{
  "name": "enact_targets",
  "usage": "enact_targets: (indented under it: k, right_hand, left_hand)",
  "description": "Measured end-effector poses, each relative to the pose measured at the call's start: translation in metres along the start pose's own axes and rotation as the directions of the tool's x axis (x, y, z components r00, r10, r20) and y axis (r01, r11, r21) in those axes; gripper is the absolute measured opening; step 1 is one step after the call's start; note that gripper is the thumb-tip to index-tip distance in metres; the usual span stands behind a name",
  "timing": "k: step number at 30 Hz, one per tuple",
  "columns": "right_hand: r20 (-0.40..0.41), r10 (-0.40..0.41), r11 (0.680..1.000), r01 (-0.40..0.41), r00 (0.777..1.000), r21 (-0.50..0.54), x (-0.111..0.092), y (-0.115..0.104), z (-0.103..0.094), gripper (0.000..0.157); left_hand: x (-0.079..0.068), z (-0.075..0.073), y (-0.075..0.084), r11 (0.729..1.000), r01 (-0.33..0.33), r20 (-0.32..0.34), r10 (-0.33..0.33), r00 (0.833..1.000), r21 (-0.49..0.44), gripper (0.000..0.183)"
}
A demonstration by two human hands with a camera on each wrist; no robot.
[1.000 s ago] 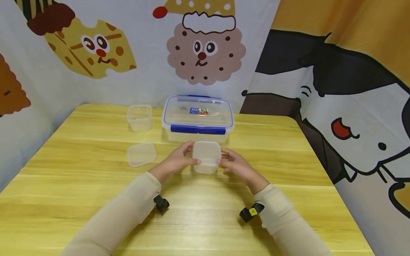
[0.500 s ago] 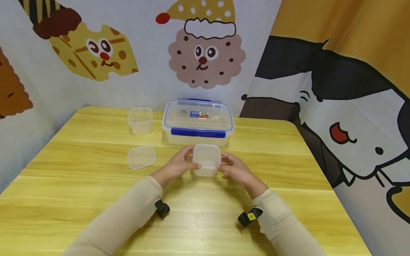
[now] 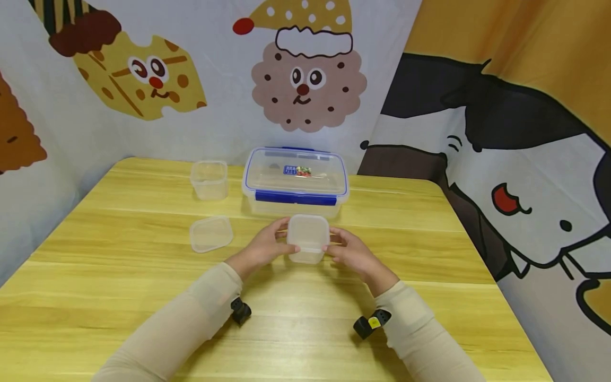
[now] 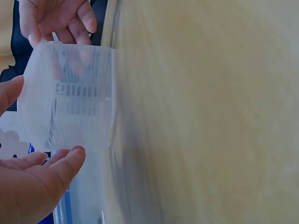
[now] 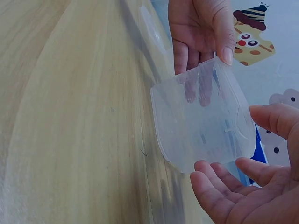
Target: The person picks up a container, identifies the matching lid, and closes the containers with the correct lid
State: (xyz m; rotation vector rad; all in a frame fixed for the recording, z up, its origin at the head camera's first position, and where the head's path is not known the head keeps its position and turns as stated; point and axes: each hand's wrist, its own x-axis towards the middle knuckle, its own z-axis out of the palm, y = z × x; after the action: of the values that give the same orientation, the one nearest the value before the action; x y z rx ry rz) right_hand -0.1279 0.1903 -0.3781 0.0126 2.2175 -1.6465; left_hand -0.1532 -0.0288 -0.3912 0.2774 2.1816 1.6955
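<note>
Between both hands sits a small translucent plastic food container (image 3: 307, 233), a rounded square with a frosted top. My left hand (image 3: 264, 245) grips its left side, thumb at the near edge and fingers along the wall. On the opposite side my right hand (image 3: 352, 250) holds it in the same manner. In the left wrist view, the right hand's fingers (image 4: 79, 25) show at the container's far wall. The right wrist view has the container (image 5: 201, 126) tilted, with right fingertips (image 5: 201, 179) at its lower edge.
Just behind the hands stands a large clear storage box (image 3: 296, 183) with blue latches. To its left is a small lidless container (image 3: 210, 180). A loose translucent lid (image 3: 211, 233) lies nearer on the wooden table (image 3: 305, 323). Cartoon-printed cloth (image 3: 215, 138) hangs behind.
The head view has shifted slightly, putting everything a little lower in the frame. Both hands keep their hold on the container, which stays in nearly the same place.
</note>
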Motion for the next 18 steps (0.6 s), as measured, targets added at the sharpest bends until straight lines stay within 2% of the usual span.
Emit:
enact_targets:
  k: [7, 18]
  right_hand:
    - [-0.013, 0.005, 1.0, -0.005, 1.0, 0.014, 0.0017, 0.0002, 0.0004, 0.054]
    - [-0.048, 0.008, 1.0, -0.007, 0.999, 0.021, -0.0018, -0.0013, 0.004, 0.053]
  left_hand:
    - [0.0002, 0.0, 0.0004, 0.999, -0.002, -0.004, 0.002, 1.0, 0.035, 0.077]
    - [-0.0012, 0.0026, 0.0046, 0.993, 0.07, -0.002, -0.071, 0.998, -0.09, 0.077]
